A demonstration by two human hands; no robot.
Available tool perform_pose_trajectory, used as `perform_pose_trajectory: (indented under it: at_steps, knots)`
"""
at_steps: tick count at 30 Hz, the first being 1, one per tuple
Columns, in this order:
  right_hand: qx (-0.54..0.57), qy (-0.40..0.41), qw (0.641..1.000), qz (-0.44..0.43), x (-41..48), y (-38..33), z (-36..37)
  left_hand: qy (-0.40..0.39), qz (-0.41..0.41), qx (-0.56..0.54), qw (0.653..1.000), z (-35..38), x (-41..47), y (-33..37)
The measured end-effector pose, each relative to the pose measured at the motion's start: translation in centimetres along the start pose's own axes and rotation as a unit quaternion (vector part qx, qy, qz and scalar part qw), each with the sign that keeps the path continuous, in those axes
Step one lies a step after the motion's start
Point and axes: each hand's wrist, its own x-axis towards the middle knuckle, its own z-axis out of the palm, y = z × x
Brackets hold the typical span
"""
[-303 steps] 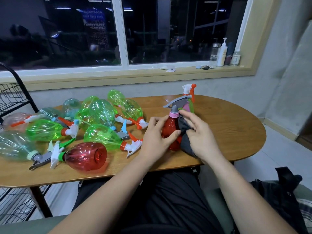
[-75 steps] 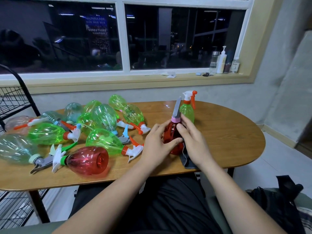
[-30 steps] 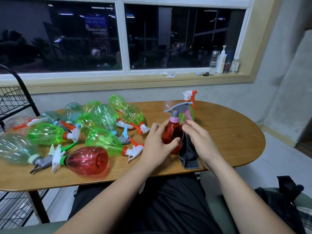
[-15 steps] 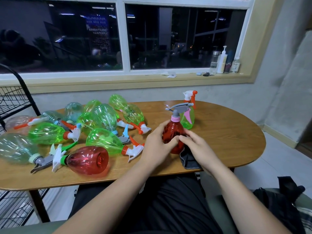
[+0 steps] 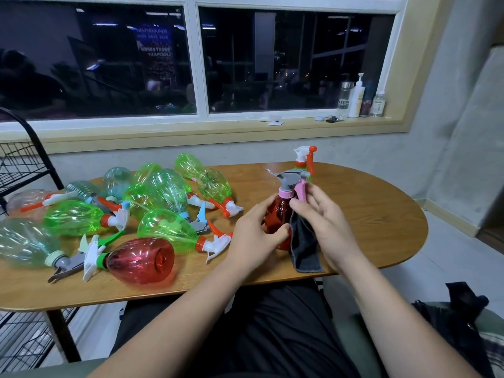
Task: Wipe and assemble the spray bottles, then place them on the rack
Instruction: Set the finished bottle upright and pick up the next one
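Gripping the upright red bottle on the desk, the left hand steadies it; the right hand pinches the cloth against it. A hard wipe could snag the trigger and topple it.

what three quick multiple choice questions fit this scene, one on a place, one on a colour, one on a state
1. Where is the wire rack? A on the windowsill; B left of the table; C right of the table.
2. What colour is the trigger on the bottle that the left hand grips? A green; B orange; C pink.
3. How is that red bottle posed? A upright; B lying on its side; C upside down.

1 B: its black wire shows at the left edge.
2 C: a pink trigger hangs under the grey spray head.
3 A: its head points up, while the right hand holds the dark cloth beside it.
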Motion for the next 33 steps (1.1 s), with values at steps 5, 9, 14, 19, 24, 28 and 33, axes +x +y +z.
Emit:
perform_pose_trajectory:
  at_steps: [5, 9, 14, 19, 24, 28, 33]
  knots:
    - [-0.178, -0.004, 0.984, 0.004, -1.1, 2.1, 0.1, -0.009, 0.010, 0.004, 1.000, -0.3, 0.0, 0.5]
    - [-0.242, -0.017, 0.965, 0.096, -1.5, 2.6, -1.6, -0.032, 0.002, -0.002, 0.999, -0.4, 0.0, 0.5]
    - [-0.233, 0.018, 0.969, 0.080, -0.7, 2.8, -2.5, -0.043, -0.009, -0.012, 0.999, -0.4, -0.1, 0.5]
    - [-0.351, 0.062, 0.931, 0.085, -0.8, 3.5, -2.9, -0.024, -0.021, -0.015, 0.999, -0.4, 0.1, 0.3]
    - [-0.364, 0.064, 0.924, 0.102, -0.3, 4.0, -3.2, -0.007, -0.036, -0.037, 0.999, -0.3, 0.1, 0.3]
    - [-0.243, 0.139, 0.955, 0.098, 0.1, 4.4, -3.8, 0.015, -0.046, -0.088, 0.995, -0.3, 0.2, 0.9]
    - [-0.007, 0.164, 0.980, 0.113, 0.0, 3.7, -2.6, 0.015, -0.044, -0.111, 0.993, 0.1, -0.2, 2.2]
